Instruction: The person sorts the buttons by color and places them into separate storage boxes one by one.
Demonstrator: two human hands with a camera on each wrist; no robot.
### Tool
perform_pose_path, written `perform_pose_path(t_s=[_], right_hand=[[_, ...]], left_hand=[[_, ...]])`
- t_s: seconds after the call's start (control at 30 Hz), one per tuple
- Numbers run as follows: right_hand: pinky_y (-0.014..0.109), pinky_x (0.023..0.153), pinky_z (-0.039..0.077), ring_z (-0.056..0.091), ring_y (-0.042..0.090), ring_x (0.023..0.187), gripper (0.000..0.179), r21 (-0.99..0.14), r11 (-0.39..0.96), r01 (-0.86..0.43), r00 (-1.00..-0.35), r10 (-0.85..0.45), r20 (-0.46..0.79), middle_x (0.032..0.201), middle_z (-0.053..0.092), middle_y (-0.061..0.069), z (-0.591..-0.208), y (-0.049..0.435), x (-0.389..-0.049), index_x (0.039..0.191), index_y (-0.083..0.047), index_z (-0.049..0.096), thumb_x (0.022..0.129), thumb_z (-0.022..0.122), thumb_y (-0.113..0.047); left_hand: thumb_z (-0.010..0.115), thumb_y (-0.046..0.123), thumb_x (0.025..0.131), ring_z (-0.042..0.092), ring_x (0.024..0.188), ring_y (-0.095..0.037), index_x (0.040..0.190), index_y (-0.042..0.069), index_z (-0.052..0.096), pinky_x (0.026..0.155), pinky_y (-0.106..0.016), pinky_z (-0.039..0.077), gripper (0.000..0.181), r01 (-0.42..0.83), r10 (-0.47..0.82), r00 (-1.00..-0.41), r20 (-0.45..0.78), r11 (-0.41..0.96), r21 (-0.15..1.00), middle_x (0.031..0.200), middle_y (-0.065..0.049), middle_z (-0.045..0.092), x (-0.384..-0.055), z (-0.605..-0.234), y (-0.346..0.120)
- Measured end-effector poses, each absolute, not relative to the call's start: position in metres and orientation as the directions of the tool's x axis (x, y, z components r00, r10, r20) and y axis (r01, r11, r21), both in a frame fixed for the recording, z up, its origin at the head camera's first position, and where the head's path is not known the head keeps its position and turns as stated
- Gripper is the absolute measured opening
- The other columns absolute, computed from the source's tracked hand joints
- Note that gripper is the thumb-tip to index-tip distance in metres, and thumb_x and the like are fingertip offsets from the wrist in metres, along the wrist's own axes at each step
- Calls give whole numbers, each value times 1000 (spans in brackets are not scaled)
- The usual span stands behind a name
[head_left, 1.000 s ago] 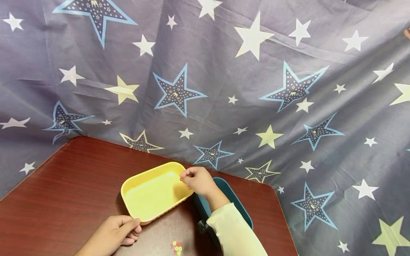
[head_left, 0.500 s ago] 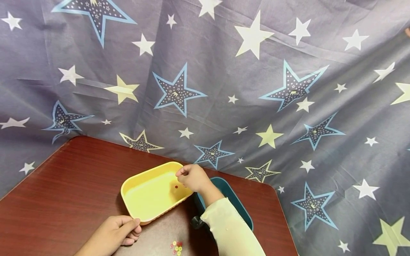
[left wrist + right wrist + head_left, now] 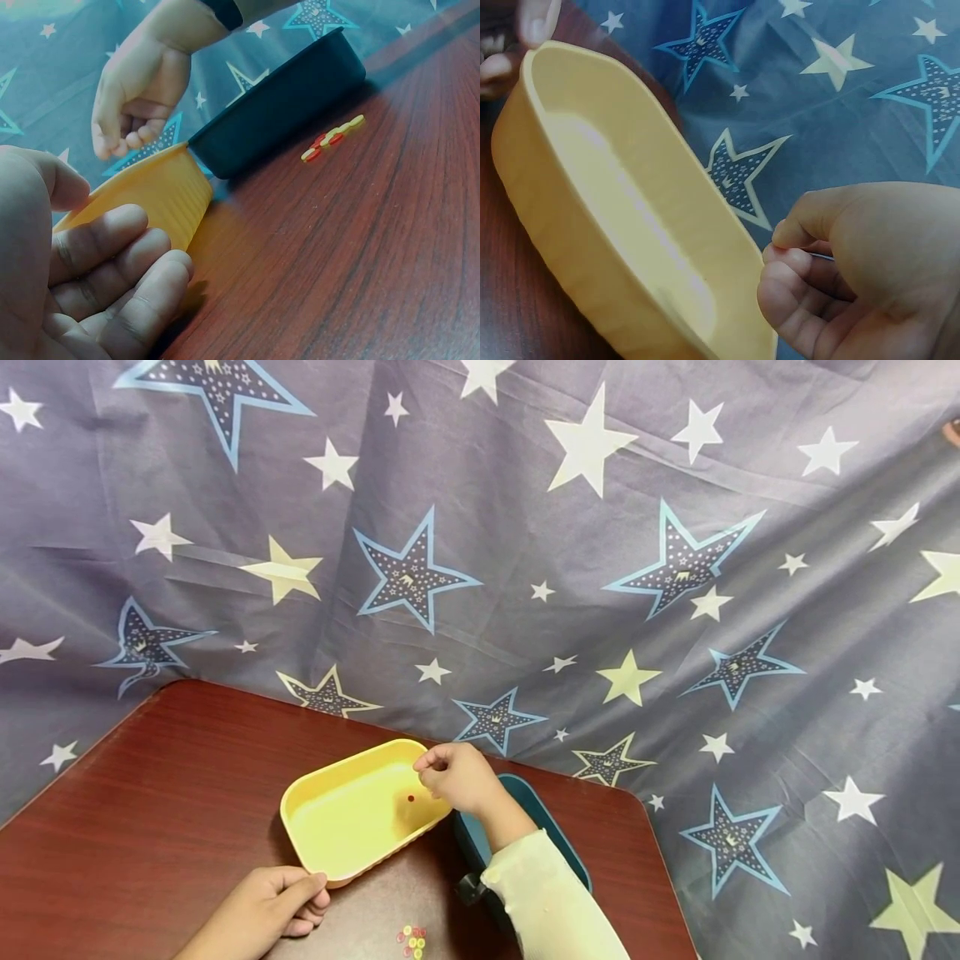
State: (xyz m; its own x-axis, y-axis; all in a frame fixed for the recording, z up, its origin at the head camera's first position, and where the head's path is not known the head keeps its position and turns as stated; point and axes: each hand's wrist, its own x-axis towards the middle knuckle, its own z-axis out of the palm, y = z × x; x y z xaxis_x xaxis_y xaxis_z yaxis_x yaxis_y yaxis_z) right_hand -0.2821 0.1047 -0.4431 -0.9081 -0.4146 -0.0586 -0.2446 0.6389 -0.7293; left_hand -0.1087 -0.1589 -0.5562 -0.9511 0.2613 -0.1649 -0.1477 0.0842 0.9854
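A yellow plastic bin stands on the table, tilted slightly in the left wrist view. My left hand pinches the bin's near left corner between thumb and fingers. Inside, near the right end, lies a small red disc, button-like in shape. Just above the bin's far right rim is my right hand; its thumb meets the index finger and the other fingers are curled. The right wrist view shows nothing between those fingertips. Several small red and yellow discs lie together on the table near its front.
A dark teal bin stands right of the yellow one, partly hidden under my right forearm. A black band circles the right wrist. A star-patterned cloth hangs behind the reddish-brown table.
A second ago the right hand pinched a red disc over the yellow bin. It let go, and the disc now lies inside. The left hand has stayed on the corner.
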Motion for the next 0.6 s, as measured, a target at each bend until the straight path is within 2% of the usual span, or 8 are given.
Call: perform_pose_path(t_s=[0.3, 0.53, 0.6], right_hand=[[28, 59, 57, 67, 13, 66, 6, -754, 609, -247, -912, -409, -32, 80, 69, -1, -431, 119, -270, 100, -18, 79, 96, 75, -19], [29, 60, 58, 74, 33, 76, 8, -750, 598, -283, -905, -426, 2, 80, 72, -4, -419, 127, -258, 99, -24, 79, 97, 73, -20], [28, 58, 57, 74, 35, 77, 9, -749, 594, -293, -904, -427, 15, 79, 72, -3, -415, 129, -254, 98, -24, 79, 96, 72, -18]], left_hand=[[59, 37, 108, 69, 77, -12, 100, -4, 72, 73, -27, 63, 44, -174, 268, -945, -188, 77, 982, 92, -10, 73, -109, -555, -159], [59, 36, 108, 69, 76, -12, 100, -5, 72, 74, -27, 63, 44, -164, 267, -947, -180, 79, 983, 92, -10, 72, -109, -553, -160], [58, 36, 109, 69, 76, -11, 100, -5, 72, 74, -26, 64, 44, -161, 267, -947, -176, 78, 984, 92, -10, 72, -109, -553, -159]])
